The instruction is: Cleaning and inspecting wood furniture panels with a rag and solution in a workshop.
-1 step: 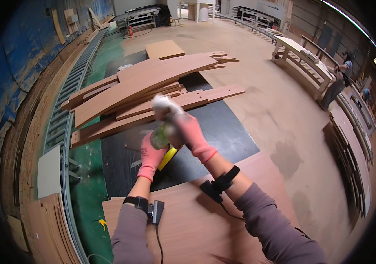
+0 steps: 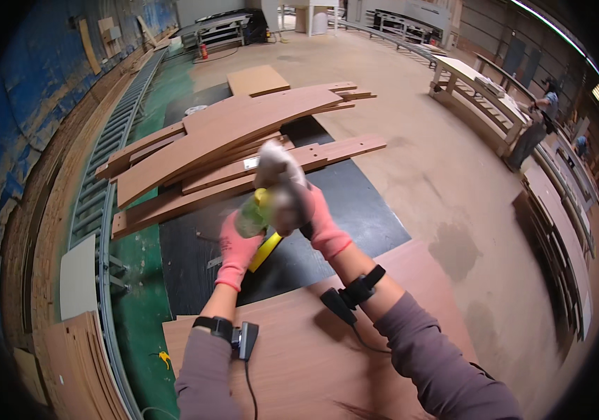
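Both forearms come up from the lower edge over a brown wooden panel (image 2: 383,350), each wrist strapped with a small black device on a cable. Left hand (image 2: 238,246), in a pink glove, is closed around the lower body of a green bottle (image 2: 252,215), held up in front of the chest. Right hand (image 2: 298,199), pink-gloved with grey worn fingers, is clamped over the top of the same bottle, just above and to the right of the left grip; it is motion-blurred, so exact finger placement cannot be told. Directly below the two hands, a yellow strip-like object (image 2: 266,252) lies on a black floor mat (image 2: 355,203). Beyond the grip, a stack of long curved brown boards (image 2: 222,136) spreads across the mat. Left of them runs a roller conveyor (image 2: 107,168) along a blue wall. Far right, a person (image 2: 534,129) stands by wooden workbenches.
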Action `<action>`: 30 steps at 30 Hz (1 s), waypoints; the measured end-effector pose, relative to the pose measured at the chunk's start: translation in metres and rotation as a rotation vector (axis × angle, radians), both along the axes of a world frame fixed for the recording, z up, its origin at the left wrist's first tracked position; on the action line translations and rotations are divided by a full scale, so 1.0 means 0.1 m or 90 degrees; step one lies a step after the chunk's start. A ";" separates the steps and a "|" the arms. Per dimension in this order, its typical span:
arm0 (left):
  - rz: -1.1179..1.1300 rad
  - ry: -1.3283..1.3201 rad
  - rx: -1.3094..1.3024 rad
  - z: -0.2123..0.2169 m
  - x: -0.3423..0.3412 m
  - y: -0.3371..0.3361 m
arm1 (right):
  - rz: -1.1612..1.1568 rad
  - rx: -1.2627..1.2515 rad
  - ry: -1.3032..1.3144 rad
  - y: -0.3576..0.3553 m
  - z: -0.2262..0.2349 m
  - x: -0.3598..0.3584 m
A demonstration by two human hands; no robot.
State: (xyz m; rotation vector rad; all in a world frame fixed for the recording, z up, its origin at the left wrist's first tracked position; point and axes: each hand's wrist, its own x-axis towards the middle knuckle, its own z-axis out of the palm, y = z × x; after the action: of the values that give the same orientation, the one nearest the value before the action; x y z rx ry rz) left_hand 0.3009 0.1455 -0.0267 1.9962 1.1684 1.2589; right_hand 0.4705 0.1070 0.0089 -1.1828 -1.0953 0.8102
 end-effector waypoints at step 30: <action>-0.333 0.649 0.451 1.33 -0.03 -2.01 | 0.150 0.080 0.923 -2.88 -0.23 -0.24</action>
State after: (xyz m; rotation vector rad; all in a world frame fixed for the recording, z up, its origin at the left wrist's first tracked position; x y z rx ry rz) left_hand 0.2980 -0.0560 0.1063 3.3688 0.4290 0.3280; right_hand 0.4468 -0.1812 -0.0143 -0.1331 -0.0405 1.3906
